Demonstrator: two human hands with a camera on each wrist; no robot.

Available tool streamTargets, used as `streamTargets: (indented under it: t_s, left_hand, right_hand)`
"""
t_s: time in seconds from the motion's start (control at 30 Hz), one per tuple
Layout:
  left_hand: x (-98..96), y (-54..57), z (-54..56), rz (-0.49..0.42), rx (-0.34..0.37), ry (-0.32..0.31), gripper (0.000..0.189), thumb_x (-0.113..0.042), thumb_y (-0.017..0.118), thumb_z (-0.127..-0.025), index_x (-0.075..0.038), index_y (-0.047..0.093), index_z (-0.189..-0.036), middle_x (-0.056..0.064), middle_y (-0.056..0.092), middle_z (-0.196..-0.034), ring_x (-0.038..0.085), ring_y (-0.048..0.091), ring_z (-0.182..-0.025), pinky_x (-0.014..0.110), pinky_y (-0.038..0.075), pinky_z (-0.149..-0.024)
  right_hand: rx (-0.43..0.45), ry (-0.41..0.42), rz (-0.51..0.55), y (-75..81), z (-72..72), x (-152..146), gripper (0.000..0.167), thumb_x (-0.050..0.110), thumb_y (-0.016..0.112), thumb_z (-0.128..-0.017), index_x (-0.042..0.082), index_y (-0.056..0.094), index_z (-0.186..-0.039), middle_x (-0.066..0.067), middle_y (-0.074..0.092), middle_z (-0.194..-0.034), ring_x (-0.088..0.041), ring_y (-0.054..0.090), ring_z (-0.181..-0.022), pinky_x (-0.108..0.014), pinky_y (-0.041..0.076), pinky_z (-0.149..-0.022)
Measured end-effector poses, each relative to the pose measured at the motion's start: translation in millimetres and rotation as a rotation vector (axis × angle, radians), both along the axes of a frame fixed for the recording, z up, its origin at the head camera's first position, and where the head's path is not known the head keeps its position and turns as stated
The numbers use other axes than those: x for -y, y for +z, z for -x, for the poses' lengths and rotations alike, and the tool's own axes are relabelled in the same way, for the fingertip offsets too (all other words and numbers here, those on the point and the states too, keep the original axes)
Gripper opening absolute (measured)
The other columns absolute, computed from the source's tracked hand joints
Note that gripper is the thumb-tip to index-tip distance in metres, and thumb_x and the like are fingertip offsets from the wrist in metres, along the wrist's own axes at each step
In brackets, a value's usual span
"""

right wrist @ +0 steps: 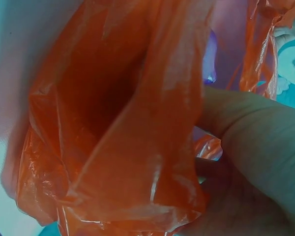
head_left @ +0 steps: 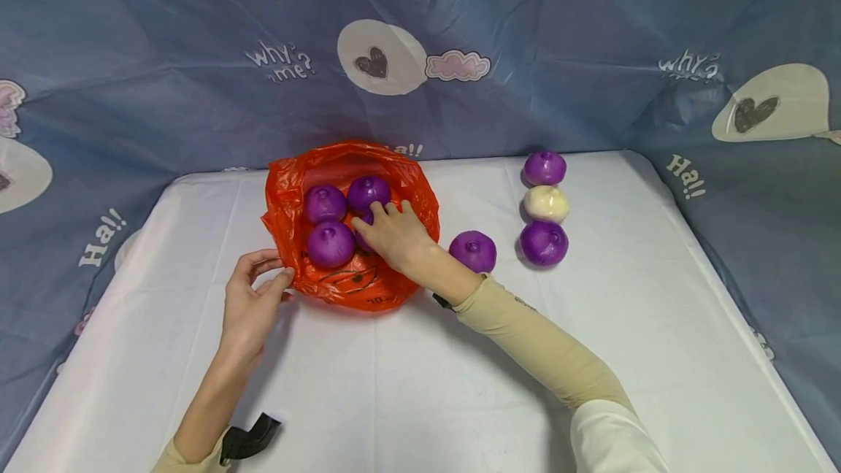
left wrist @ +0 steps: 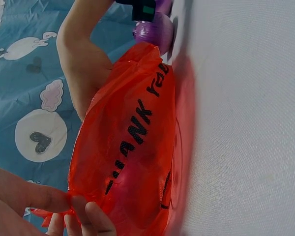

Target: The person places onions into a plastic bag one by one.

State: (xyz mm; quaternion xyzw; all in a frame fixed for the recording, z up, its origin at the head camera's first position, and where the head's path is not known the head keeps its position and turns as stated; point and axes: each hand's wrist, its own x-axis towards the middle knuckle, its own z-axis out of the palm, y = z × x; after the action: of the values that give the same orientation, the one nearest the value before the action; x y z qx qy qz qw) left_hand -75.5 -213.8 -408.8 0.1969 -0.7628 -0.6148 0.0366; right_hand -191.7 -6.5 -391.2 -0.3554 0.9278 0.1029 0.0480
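Head view: a red plastic bag [head_left: 420, 192] sits on the white-covered bench [head_left: 368, 385], its mouth turned upward. The left hand [head_left: 252, 301] pinches the bag's left rim between thumb and fingers; the left wrist view shows dark lettering along the bag's outer wall. The right hand [head_left: 397, 236] reaches in over the bag's right side, its fingers bent over a partly hidden onion [head_left: 363, 241]. Whether they grip it cannot be told, since in the right wrist view folds of the bag cover much of the hand.

The governing relation is vertical: this onion lies directly beneath the right hand, inside the bag, and the right hand is the nearer of the two. Its rounded form shows no marked long axis. Also inside the bag are a far-left onion [head_left: 325, 204], a far onion [head_left: 369, 193] and a near-left onion [head_left: 331, 244].

Just right of the bag, beside the right forearm, lies a lone onion [head_left: 472, 251]. Farther right of the bag, a white onion [head_left: 547, 204] lies between two purple onions [head_left: 544, 243].
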Motion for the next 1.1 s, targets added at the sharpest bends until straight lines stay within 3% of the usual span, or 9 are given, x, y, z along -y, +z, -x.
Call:
streamTargets:
  t_s: [0.3,0.53,0.87,1.1]
  left_hand:
    - [0.9,-0.3,0.7,-0.012,0.012,0.0,0.034,-0.008,0.061,-0.107,-0.01,0.049,-0.139,0.0,0.051,-0.124,-0.001,0.068,-0.074,0.017,0.059,-0.07]
    - [1.5,-1.3,1.0,-0.016,0.018,-0.003,0.035,-0.01,0.062,-0.107,-0.011,0.05,-0.139,-0.001,0.051,-0.123,-0.001,0.068,-0.074,0.016,0.059,-0.07]
    - [0.5,0.8,0.0,-0.013,0.014,-0.001,0.033,-0.008,0.06,-0.107,-0.011,0.049,-0.138,-0.001,0.051,-0.124,-0.001,0.068,-0.074,0.016,0.059,-0.07]
    - [0.8,0.3,0.1,-0.02,0.017,0.004,0.032,-0.008,0.061,-0.107,-0.012,0.05,-0.137,-0.001,0.051,-0.124,-0.001,0.068,-0.074,0.016,0.059,-0.07]
  right_hand:
    - [0.003,0.001,0.01,0.9,-0.3,-1.3,0.04,0.022,0.06,-0.111,0.028,0.047,-0.148,-0.013,0.057,-0.153,-0.033,0.062,-0.132,-0.044,0.052,-0.105]
    - [-0.034,0.009,0.036,6.1,-3.9,-5.6,0.041,0.023,0.065,-0.108,0.027,0.05,-0.147,-0.013,0.059,-0.151,-0.033,0.062,-0.13,-0.045,0.052,-0.104]
    - [-0.062,0.015,0.194,27.4,-17.8,-24.7,0.039,0.019,0.063,-0.109,0.022,0.055,-0.147,-0.017,0.055,-0.157,-0.04,0.052,-0.148,-0.057,0.045,-0.121]
    - [-0.108,0.0,0.293,46.1,-27.5,-52.0,0.045,0.022,0.073,-0.103,0.022,0.056,-0.145,-0.017,0.054,-0.156,-0.039,0.052,-0.146,-0.06,0.044,-0.119]
